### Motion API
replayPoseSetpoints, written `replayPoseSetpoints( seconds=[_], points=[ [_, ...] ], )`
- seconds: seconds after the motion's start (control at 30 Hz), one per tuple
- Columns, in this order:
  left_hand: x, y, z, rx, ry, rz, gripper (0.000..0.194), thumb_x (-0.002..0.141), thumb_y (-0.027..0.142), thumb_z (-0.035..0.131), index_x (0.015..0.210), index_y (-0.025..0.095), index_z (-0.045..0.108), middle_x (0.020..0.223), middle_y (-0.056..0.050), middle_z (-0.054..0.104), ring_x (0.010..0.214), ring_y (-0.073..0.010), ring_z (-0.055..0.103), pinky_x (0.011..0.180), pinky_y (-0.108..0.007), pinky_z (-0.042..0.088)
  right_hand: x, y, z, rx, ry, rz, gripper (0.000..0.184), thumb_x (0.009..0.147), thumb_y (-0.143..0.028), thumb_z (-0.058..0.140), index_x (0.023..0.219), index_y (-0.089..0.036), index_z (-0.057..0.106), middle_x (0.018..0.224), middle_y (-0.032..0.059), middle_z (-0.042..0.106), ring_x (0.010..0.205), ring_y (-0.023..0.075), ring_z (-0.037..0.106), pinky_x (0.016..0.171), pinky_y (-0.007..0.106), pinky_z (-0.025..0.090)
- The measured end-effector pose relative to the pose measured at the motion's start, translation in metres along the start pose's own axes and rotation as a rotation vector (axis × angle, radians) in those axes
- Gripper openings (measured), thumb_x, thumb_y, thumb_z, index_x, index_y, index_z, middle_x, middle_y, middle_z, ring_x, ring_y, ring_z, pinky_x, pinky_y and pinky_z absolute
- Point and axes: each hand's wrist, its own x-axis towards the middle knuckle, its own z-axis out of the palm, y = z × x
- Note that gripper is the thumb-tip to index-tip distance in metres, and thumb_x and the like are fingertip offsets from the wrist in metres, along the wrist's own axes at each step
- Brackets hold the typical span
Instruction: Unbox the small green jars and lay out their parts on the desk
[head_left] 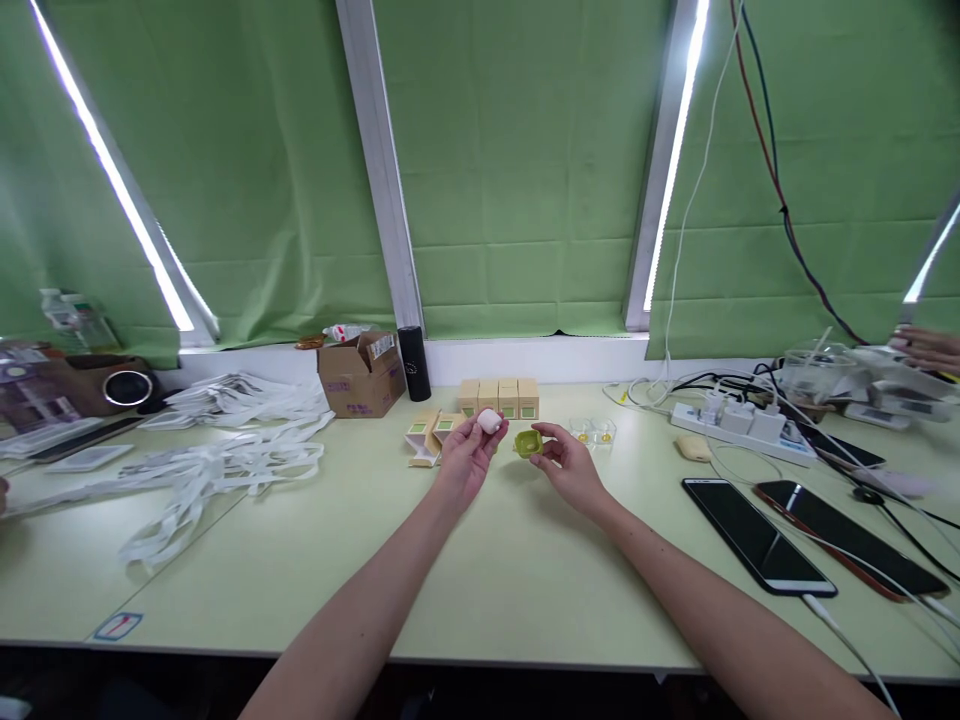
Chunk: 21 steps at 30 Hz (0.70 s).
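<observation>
Over pale-green tabletop (517,580), left hand (465,460) pinches rounded white piece (490,421), right hand (571,465) squarish olive-green cup (527,445) edgewise, likely keeping it unobstructed

Green curtains (517,160) behind a pale desk (525,580)

The creased fabric fills the background in broad panels, parted by slanting grey posts (382,150); bright strips of light (675,150) show between panels at the left, right of centre and at the far right edge. Beneath runs a white ledge (525,358). The long desk has a light greenish top, with a seam (193,540) across its left part; below its front edge lies darkness.
</observation>
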Motion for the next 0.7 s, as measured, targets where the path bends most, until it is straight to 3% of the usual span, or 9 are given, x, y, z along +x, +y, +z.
replayPoseSetpoints(
  seconds=[0.17, 0.4, 0.57, 0.7],
  points=[
    [0.000, 0.000, -0.001, -0.009, 0.012, -0.029, 0.023, 0.093, 0.025, 0.072, 0.110, 0.010, 0.070, 0.116, -0.017, 0.075, 0.112, -0.0255, 0.074, 0.118, -0.050, 0.048, 0.001, 0.002, -0.001, 0.036, -0.016, 0.017, 0.040, 0.081, -0.036, 0.072, 0.118, -0.023, 0.062, 0.113, 0.0077, 0.071, 0.080, 0.0173, 0.068, 0.080, 0.037, 0.059],
    [0.000, 0.000, -0.003, 0.048, 0.034, 0.015, 0.035, 0.085, 0.034, 0.081, 0.110, 0.012, 0.070, 0.115, -0.014, 0.075, 0.107, -0.0241, 0.074, 0.110, -0.048, 0.054, -0.004, 0.005, 0.000, -0.096, -0.119, -0.011, 0.037, 0.074, -0.020, 0.068, 0.110, -0.024, 0.058, 0.104, 0.0034, 0.067, 0.083, 0.0175, 0.065, 0.081, 0.037, 0.057],
    [-0.004, 0.000, 0.002, 0.494, 0.134, 0.184, 0.041, 0.079, 0.033, 0.084, 0.114, 0.015, 0.071, 0.111, -0.011, 0.074, 0.103, -0.0229, 0.072, 0.098, -0.044, 0.059, -0.013, 0.002, 0.002, -0.234, -0.279, -0.128, 0.042, 0.068, -0.003, 0.060, 0.104, -0.025, 0.057, 0.108, 0.0028, 0.063, 0.088, 0.0177, 0.063, 0.082, 0.035, 0.055],
    [-0.013, -0.002, 0.006, 0.935, 0.048, 0.447, 0.030, 0.082, 0.022, 0.076, 0.111, 0.021, 0.073, 0.114, -0.008, 0.071, 0.106, -0.0228, 0.068, 0.094, -0.042, 0.057, -0.015, -0.004, 0.002, -0.295, -0.382, -0.109, 0.043, 0.066, -0.001, 0.059, 0.102, -0.024, 0.056, 0.102, 0.0020, 0.063, 0.086, 0.0183, 0.060, 0.075, 0.031, 0.051]
  ],
)
